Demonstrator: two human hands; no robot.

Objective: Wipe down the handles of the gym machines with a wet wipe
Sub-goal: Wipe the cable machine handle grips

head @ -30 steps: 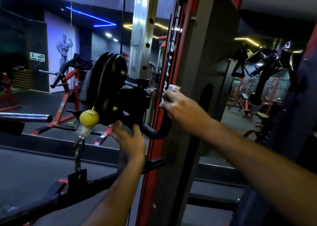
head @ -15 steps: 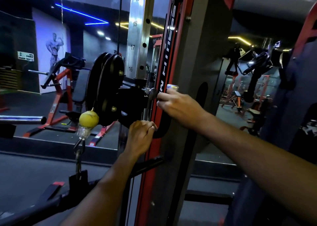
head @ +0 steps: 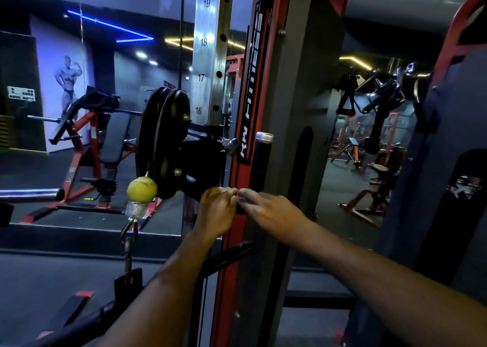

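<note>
A black handle [head: 259,162] with a chrome cap stands upright on the cable machine's sliding carriage, in front of the red and grey column [head: 287,88]. My left hand [head: 216,211] grips the handle's lower bend with curled fingers. My right hand [head: 267,209] comes in from the right, and its fingers curl round the bottom of the upright grip. The fingertips of both hands touch there. A pale patch shows under my right fingertips; I cannot tell whether it is the wipe.
Black pulley discs [head: 164,141] sit left of the carriage by the numbered steel post [head: 210,56]. A yellow ball stop [head: 142,190] with a clip hangs from the cable at the left. Red benches and machines stand behind, and a dark padded frame [head: 448,188] rises at right.
My right hand slid from the top of the handle down to its bottom, baring the chrome cap and grip. My left hand moved up and right onto the lower bend, meeting the right.
</note>
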